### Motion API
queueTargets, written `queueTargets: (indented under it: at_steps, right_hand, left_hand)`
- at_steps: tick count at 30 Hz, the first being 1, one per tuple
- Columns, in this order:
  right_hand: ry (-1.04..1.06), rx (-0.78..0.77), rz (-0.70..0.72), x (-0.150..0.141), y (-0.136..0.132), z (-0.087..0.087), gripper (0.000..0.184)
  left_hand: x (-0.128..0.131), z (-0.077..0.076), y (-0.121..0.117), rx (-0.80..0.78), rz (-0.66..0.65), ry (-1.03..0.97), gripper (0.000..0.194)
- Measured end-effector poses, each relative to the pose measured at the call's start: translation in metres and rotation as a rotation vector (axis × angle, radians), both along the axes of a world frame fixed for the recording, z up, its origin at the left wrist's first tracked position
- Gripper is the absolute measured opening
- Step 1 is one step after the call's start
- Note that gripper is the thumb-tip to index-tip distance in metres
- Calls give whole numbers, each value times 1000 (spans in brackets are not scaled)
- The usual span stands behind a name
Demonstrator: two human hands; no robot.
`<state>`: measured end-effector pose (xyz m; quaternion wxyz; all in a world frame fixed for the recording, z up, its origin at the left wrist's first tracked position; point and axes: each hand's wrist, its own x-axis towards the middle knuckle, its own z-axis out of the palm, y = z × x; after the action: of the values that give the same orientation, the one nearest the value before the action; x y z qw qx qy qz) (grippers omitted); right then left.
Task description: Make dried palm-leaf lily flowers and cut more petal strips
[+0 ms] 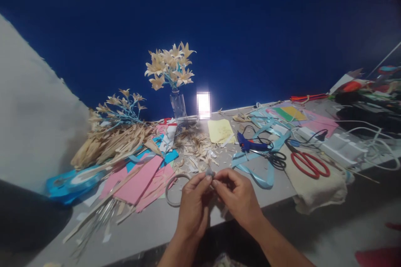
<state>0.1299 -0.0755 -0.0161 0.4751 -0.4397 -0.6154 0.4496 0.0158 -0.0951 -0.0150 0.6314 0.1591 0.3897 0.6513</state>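
My left hand (194,200) is closed in a pinch on a small grey-blue piece (209,172), too small to name, held above the table's front edge. Against it, the fingertips of my right hand (240,196) press together at the piece's right side. Just left of my left hand lies a roll of tape (167,192). Beyond my fingertips, pale husk scraps (200,156) are scattered. To the right of my hands a light blue ribbon (261,180) loops over the table near black-handled scissors (277,160) and a blue glue gun (250,144).
Handmade flowers (171,66) stand in a clear vase (178,106) beside a bright lamp (204,105). Dried husks (109,146), pink paper (139,179) and wires (105,212) lie left. Red-handled scissors (308,164) rest on a cloth (322,187), near a white power strip (343,149).
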Motion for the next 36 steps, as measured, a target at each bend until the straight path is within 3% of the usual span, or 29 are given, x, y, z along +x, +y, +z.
queueTargets:
  at_steps: [4,12,14,16,18,20,21,25,29,36]
  right_hand:
    - [160,-167,39,2,7,-1,22]
    - [295,-236,22,4,18,-5,22]
    - [152,-170,74,11,24,-2,17]
    - [-154,0,64,27,36,3,13]
    - [-583,202,-75,51,58,8,13]
    - [-1041,286,-238,78,85,11,19]
    - [-1111,286,-248,91,98,12,16]
    - [-1237,300,-189,120,132,8,12]
    - [-1274,340,-147,126,135,0,21]
    - [-1284,361,-44,140,149,-15,15]
  left_hand:
    - [2,-3,1,-5,-15,32,21]
    - [9,-14,2,7,-108,29,27]
    - [7,-13,5,-14,-111,26,29]
    - [4,-9,8,-58,-93,38,31]
    - [0,-4,12,-101,-67,51,33]
    - [-4,1,16,-114,-55,55,35]
    - [-5,3,18,-110,-58,56,35]
    - [-6,3,24,-66,-87,60,34]
    - [0,-1,27,-37,-62,88,33]
    - [3,0,31,15,6,242,31]
